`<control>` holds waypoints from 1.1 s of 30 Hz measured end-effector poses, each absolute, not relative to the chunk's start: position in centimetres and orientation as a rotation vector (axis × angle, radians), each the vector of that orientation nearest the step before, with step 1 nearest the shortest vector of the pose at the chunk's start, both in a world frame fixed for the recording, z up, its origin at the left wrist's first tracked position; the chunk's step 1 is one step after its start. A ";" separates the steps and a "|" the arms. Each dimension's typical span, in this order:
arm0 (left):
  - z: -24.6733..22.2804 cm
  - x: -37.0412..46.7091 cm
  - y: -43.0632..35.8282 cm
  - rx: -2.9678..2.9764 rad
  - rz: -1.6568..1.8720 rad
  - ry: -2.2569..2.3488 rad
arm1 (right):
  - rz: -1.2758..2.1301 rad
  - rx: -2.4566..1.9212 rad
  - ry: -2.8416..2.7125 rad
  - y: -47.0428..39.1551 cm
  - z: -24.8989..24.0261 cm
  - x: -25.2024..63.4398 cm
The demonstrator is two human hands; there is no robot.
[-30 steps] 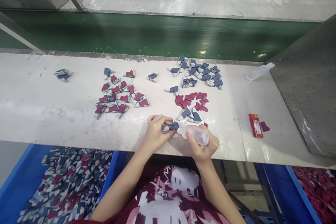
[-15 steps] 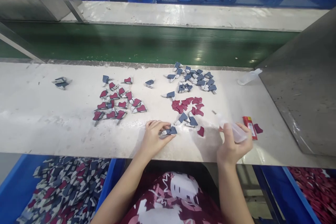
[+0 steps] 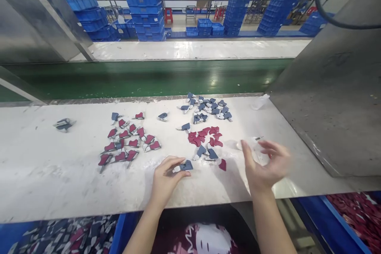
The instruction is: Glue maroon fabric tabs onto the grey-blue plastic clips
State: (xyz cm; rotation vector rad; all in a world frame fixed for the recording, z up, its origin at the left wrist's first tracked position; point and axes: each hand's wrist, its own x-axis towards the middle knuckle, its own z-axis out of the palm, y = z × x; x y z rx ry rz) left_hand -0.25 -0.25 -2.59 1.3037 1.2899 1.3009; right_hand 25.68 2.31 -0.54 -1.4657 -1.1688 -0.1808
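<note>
Head view: the left hand (image 3: 165, 178) pinches a blue part (image 3: 187, 165) over the table (image 3: 59, 182), near a red piece (image 3: 222, 164); the right hand (image 3: 264, 170), fingers spread, is beside a clear bottle (image 3: 256, 149), contact unclear.

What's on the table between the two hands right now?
In the head view, one loose maroon piece lies between the left hand, which pinches a navy-and-gray part, and the right hand. Two similar parts lie slightly farther back.

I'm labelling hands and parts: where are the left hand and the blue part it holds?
Left hand (image 3: 164, 178): head view, middle of the hand.
Blue part (image 3: 187, 165): head view, its dark blue face.
</note>
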 end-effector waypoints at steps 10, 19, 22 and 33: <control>-1.3 -0.6 -0.7 1.204 1.552 1.359 | 0.375 -1.726 -1.641 10.1 -2.4 20.2; 1.1 -0.5 -1.4 1.254 1.564 1.313 | 0.710 -1.602 -1.535 8.5 -0.9 20.2; 1.2 -0.3 -1.6 1.270 1.506 1.335 | 0.986 -1.397 -1.221 5.2 1.3 19.5; 1.1 1.5 -2.5 1.372 1.484 1.413 | 1.230 -1.280 -1.069 -1.4 4.1 17.3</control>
